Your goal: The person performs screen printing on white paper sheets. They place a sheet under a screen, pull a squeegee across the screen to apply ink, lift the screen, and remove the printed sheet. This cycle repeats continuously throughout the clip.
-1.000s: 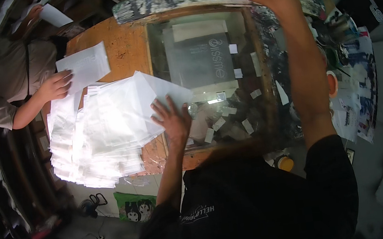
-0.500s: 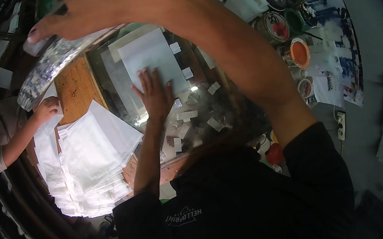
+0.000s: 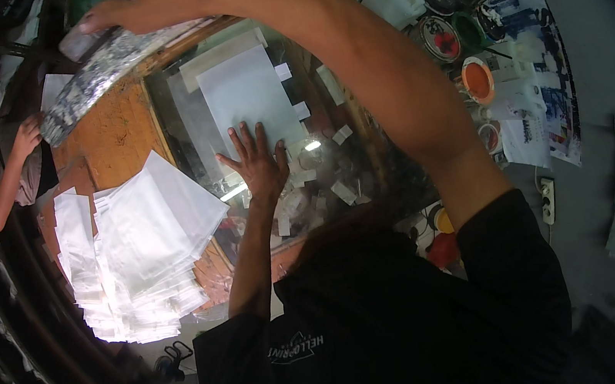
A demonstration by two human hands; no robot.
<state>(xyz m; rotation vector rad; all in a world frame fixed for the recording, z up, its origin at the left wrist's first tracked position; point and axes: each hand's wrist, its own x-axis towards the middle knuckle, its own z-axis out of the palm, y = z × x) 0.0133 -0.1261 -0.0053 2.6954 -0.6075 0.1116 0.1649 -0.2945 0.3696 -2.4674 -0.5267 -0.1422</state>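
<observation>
Head view: the left hand (image 3: 262, 173), splayed and gripping nothing, rests on the sheet (image 3: 243, 84) at its 12 o'clock atop glass (image 3: 356, 156), where even pressure should prevent slipping, while the right hand (image 3: 132, 11), at 11 o'clock by the frame (image 3: 109, 72), leaves its grip unclear.

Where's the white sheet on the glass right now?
In the head view, above and left of centre, the white sheet lies on the glass, the left hand over its lower end, small white tabs beside its right edge.
</observation>
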